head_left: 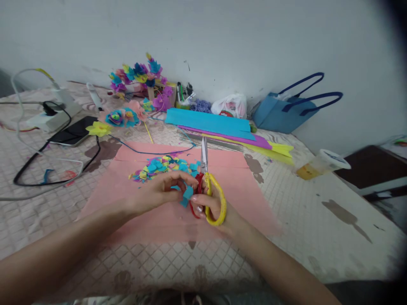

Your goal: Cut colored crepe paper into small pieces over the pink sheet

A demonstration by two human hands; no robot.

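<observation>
My right hand (212, 203) is closed round the handles of yellow and red scissors (207, 186), whose blades point away from me, upright and shut. My left hand (159, 191) pinches a small blue paper piece (187, 195) right beside the scissor handles. Both hands hover over a pink paper sheet (229, 186) spread on the table. A heap of small coloured paper scraps (162, 166) lies on the pink sheet just beyond my fingers.
Blue, purple and yellow paper sheets (216, 123) lie behind the pink sheet. Paper flowers (140, 76) stand at the back left. A phone (71, 132), cables and a power strip (52, 116) lie left. A blue bag (286, 112) and a plastic cup (321, 163) stand right.
</observation>
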